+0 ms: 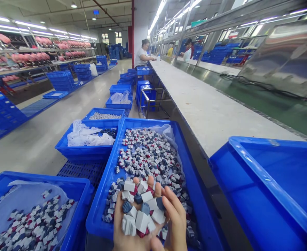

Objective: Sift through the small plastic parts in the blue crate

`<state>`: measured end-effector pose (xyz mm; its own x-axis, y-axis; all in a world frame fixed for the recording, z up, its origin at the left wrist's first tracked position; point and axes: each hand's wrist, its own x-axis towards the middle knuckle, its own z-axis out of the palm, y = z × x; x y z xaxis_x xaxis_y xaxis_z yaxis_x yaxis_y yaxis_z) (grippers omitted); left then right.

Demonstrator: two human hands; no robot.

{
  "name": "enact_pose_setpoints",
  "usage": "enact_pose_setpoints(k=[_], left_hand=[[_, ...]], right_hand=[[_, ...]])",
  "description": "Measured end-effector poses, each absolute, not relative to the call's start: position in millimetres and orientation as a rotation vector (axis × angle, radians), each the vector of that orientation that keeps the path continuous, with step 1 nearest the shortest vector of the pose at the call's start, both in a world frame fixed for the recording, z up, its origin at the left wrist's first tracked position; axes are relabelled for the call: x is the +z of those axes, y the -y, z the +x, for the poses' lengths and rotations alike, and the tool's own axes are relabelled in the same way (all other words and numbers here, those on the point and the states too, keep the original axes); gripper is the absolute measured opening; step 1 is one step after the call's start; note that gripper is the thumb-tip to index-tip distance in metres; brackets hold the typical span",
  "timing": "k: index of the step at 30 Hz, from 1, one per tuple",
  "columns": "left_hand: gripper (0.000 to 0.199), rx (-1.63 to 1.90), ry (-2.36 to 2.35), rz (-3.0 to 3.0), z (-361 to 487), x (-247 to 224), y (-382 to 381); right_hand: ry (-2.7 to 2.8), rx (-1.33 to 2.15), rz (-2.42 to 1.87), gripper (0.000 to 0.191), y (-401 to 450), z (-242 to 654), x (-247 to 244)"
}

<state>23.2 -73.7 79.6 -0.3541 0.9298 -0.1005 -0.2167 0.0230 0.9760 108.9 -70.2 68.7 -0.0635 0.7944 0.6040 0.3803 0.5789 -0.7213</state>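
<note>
My left hand (128, 242) lies palm up, cupped under a heap of small blocky plastic pieces (142, 220) in white, dark blue and dark red. Its fingertips show past the far side of the heap. Against the right side of the heap my right hand (176, 218) is curled, fingers bent and touching the pieces. Both hands are over the near part of a blue bin (101, 209), where many more such pieces (148, 150) are spread on a clear plastic liner. The palms are mostly hidden by the heap.
At the lower left stands another blue bin (76, 183) of similar pieces. Beyond it a blue bin (84, 153) holds white plastic film. A tilted blue bin (263, 184) is at the right, beside a long white worktable (195, 104). A person (142, 55) sits farther along it.
</note>
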Motion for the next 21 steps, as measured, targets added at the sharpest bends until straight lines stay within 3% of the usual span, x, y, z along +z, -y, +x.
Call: enact_pose_setpoints(k=[6,13,21], left_hand=[[0.028,1.560,-1.247,0.750,22,95,69],[0.026,1.462,-1.356,0.833,13,94,70],[0.041,1.534,-0.707,0.438,14,89,73]], right_hand=[[1.567,0.595,-1.061,0.043,67,109,71],[1.619,0.646,-1.048,0.048,68,110,69],[1.558,0.714,-1.021,0.054,70,109,66]])
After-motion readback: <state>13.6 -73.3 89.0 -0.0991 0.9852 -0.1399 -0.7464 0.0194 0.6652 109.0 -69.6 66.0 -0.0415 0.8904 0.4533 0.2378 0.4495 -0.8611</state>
